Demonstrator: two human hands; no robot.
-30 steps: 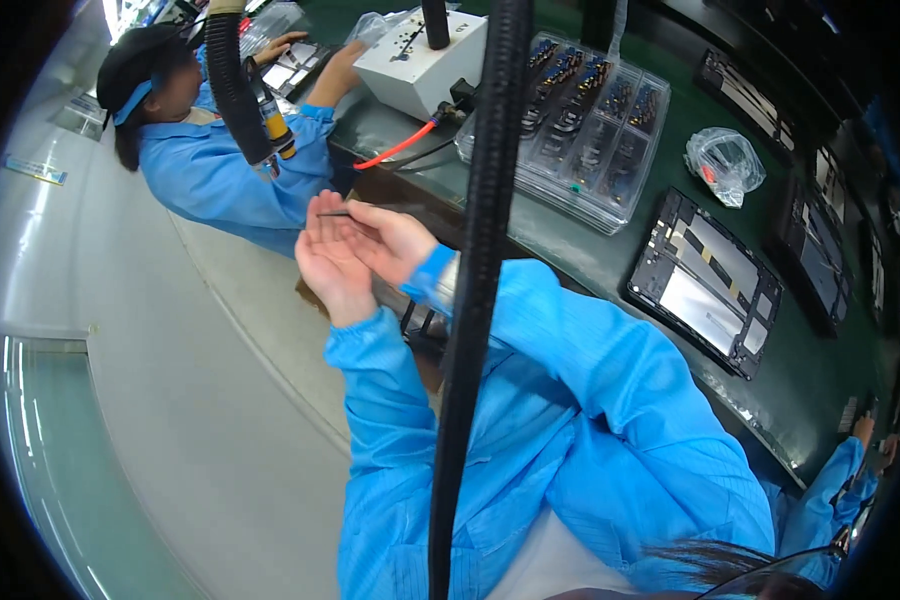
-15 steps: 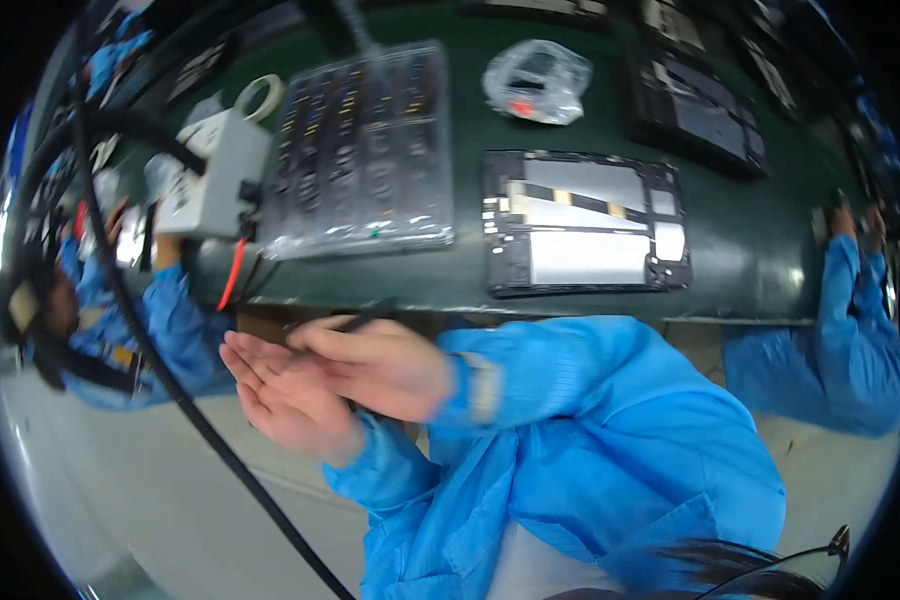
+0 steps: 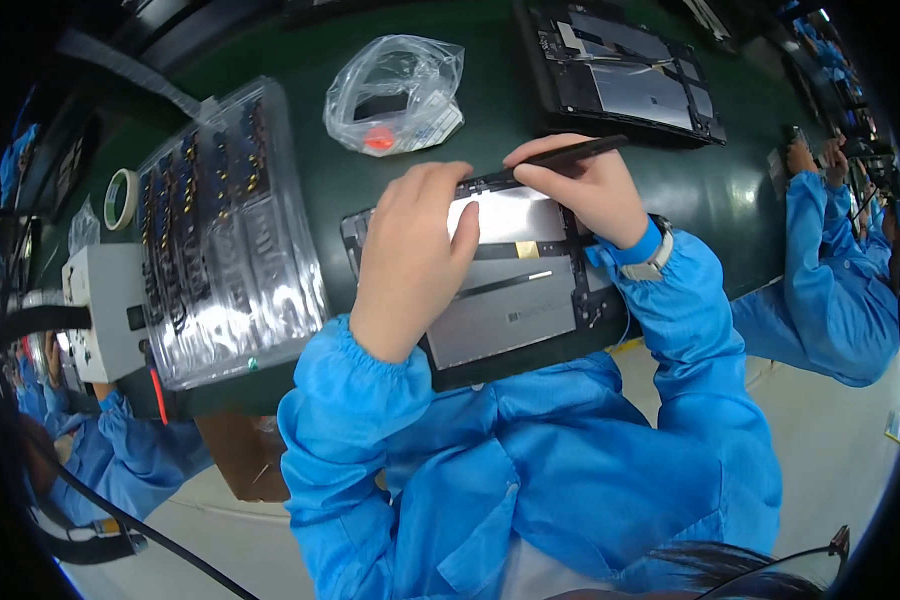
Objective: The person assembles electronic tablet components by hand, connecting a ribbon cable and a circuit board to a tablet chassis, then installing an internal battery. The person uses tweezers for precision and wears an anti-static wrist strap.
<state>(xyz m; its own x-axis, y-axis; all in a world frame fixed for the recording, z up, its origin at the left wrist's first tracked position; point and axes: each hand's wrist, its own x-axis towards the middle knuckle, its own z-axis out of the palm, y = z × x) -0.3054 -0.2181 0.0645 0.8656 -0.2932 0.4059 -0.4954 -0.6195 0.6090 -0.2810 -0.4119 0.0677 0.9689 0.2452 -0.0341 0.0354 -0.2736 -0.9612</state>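
An opened tablet (image 3: pixel 510 325) lies on the green table before me, its silver inner plates and black frame showing. My left hand (image 3: pixel 415 255) rests across the tablet's left part, fingertips at the far edge and thumb spread apart from the fingers. At the far edge, right of centre, my right hand (image 3: pixel 595 195) pinches a slim black pen-shaped tool (image 3: pixel 580 150). The tool's back end points right; its tip is by the tablet's edge, too small to make out. A watch and a blue band circle my right wrist.
To the left lies a clear plastic tray (image 3: pixel 235 240) of small parts, beside a tape roll (image 3: pixel 120 200) and a white box (image 3: pixel 105 310) with cables. Beyond are a clear bag (image 3: pixel 395 95) and stacked tablets (image 3: pixel 635 80). Co-workers sit on both sides.
My hands were together left of the tablet, near the table's front edge, the left palm turned up. Both are now over the tablet, the black tool at its far edge. The view has shifted.
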